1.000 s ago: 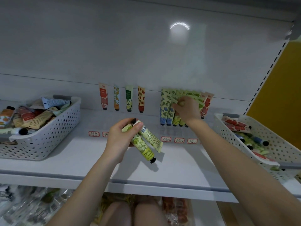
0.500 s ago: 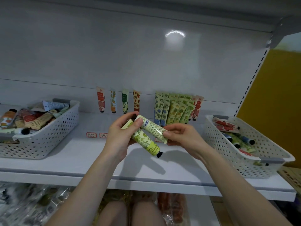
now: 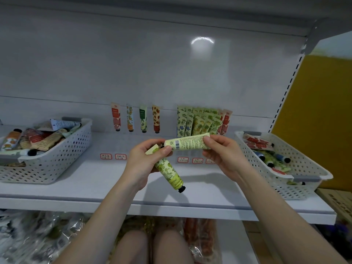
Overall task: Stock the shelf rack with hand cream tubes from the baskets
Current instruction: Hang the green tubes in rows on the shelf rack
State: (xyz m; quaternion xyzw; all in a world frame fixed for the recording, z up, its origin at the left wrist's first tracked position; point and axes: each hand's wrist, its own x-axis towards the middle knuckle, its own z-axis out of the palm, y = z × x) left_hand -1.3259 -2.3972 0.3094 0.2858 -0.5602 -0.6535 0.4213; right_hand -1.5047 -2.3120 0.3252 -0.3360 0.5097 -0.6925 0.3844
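Observation:
My left hand grips a green leaf-print hand cream tube, cap pointing down and to the right. A pale green tube lies level between both hands, barcode side up; my right hand pinches its flat end and my left thumb touches its cap end. Both hands hover over the white shelf. Four single tubes stand against the back panel. To their right stands a tight cluster of green and blue tubes.
A white perforated basket heaped with mixed tubes sits at the left of the shelf. Another white basket holding several tubes sits at the right. Small red-edged labels lie on the shelf. Bagged goods fill the shelf below.
My right hand left the tube cluster at the back, came to my left hand and took the flat end of the pale green tube, which now lies level.

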